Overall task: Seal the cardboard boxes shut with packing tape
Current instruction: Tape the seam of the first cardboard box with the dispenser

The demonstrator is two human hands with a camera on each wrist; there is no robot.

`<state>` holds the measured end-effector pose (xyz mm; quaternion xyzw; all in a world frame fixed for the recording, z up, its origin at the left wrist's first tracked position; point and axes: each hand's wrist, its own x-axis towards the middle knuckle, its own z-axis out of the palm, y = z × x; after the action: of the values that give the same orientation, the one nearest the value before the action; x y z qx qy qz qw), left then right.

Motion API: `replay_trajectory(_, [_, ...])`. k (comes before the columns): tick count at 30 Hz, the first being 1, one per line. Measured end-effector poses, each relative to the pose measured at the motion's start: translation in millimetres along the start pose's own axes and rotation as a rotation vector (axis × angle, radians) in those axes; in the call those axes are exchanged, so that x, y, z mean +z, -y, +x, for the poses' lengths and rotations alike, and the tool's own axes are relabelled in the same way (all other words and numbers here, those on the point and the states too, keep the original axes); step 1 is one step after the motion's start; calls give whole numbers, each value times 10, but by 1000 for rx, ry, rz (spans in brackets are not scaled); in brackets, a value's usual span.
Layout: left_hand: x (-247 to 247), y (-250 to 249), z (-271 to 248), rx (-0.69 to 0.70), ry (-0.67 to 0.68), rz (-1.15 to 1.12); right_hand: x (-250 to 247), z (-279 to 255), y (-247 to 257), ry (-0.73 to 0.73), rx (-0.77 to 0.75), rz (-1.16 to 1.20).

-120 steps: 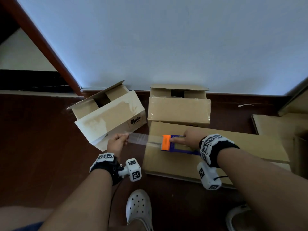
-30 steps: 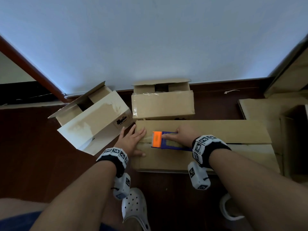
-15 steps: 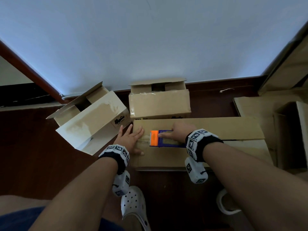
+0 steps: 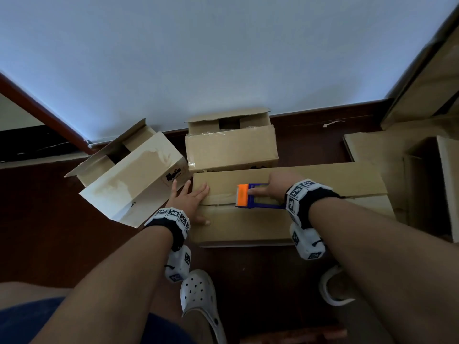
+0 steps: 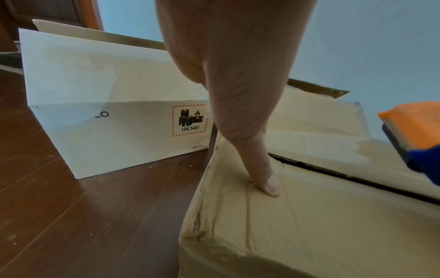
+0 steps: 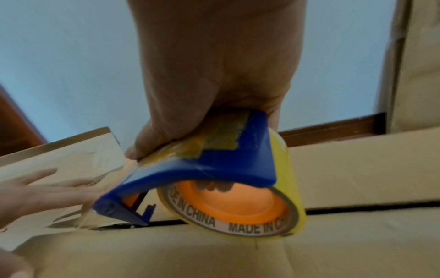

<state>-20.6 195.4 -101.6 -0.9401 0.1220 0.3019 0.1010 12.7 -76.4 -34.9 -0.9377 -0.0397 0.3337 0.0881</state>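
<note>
The long box lies flat on the floor right in front of the person, its long axis running left to right, and the seam between its two top flaps follows that same line. That is the relation the next move turns on: the tape has to travel rightward along the seam, away from the left hand and in the direction the right arm already points. The left hand lies flat and spread at the box's left end, fingers straight, pressing the taped start down; in the left wrist view one finger rests on the near flap just beside the corner. The right hand is wrapped over the blue dispenser, fingers curled on its frame, its orange front edge facing left toward the other hand. The tape roll sits on the seam, and a clear strip spans from the dispenser to the left hand. Most of the seam, to the right of the dispenser, looks bare, so I judge this box only just begun. Two other boxes stand on the far side, nearer the wall, flaps open.
</note>
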Motion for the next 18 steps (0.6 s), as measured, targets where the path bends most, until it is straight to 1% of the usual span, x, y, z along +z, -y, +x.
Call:
replay_trajectory(3, [-1, -15, -13, 0, -6, 14, -7, -9, -82, 2, 9, -24])
replay_trajectory(6, [-13, -22, 9, -2, -14, 43, -4, -21, -426, 24, 83, -76])
replay_trajectory(8, [1, -9, 18, -1, -19, 42, -6, -23, -613, -3, 121, -74])
replay_trajectory(14, [-15, -72, 18, 14, -60, 30, -30, -67, -563, -2, 130, -196])
replay_trajectory(18, [-87, -117, 50, 33, -47, 42, -13, -80, -575, -18, 154, -206])
